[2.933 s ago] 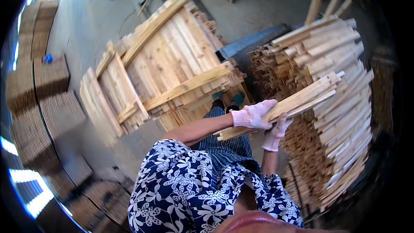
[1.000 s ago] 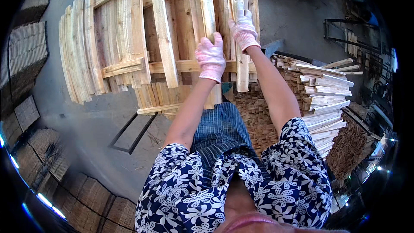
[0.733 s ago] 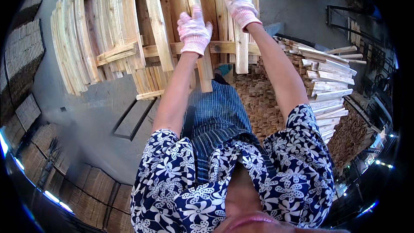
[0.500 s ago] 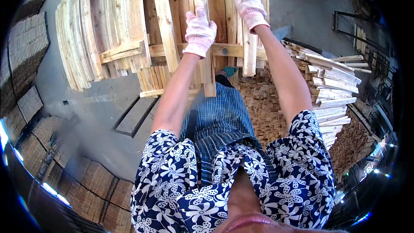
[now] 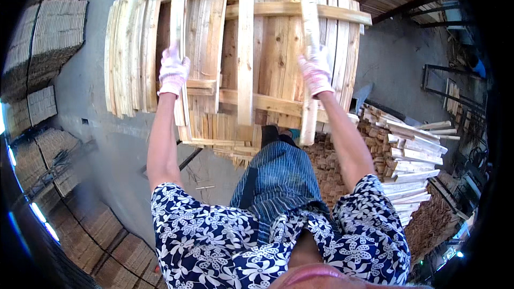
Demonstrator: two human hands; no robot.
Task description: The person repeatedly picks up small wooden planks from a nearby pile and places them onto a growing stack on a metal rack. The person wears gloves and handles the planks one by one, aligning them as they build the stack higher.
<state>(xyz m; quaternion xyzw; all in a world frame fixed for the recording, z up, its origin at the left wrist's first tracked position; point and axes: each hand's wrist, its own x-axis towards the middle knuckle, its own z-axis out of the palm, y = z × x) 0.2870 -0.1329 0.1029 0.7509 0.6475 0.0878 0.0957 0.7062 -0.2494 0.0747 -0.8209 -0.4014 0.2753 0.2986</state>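
Observation:
My left hand [image 5: 174,72], in a pale pink-and-white knit glove, is closed round a long narrow wooden slat [image 5: 179,16] over the left part of a wide stack of boards [image 5: 270,43]. My right hand [image 5: 317,73], gloved alike, grips another slat [image 5: 309,18] by its middle, toward the stack's right side. Both slats point away from me, their near ends jutting past the stack's near side. Between my hands a loose slat [image 5: 246,48] lies across the boards, with a further slat [image 5: 221,37] to its left. My fingertips are partly hidden and slightly blurred.
Crosswise battens [image 5: 267,101] run beneath the loose slats. At the right, wood offcuts [image 5: 342,152] lie heaped beside a pile of pale strips [image 5: 409,144]. Bundled board stacks [image 5: 56,32] line the left. A dark metal frame [image 5: 450,83] stands on the right.
My left hand has carried its slat leftward across the stack, past two loose slats. My right hand's slat has shifted somewhat left over the boards. The whole view has also shifted.

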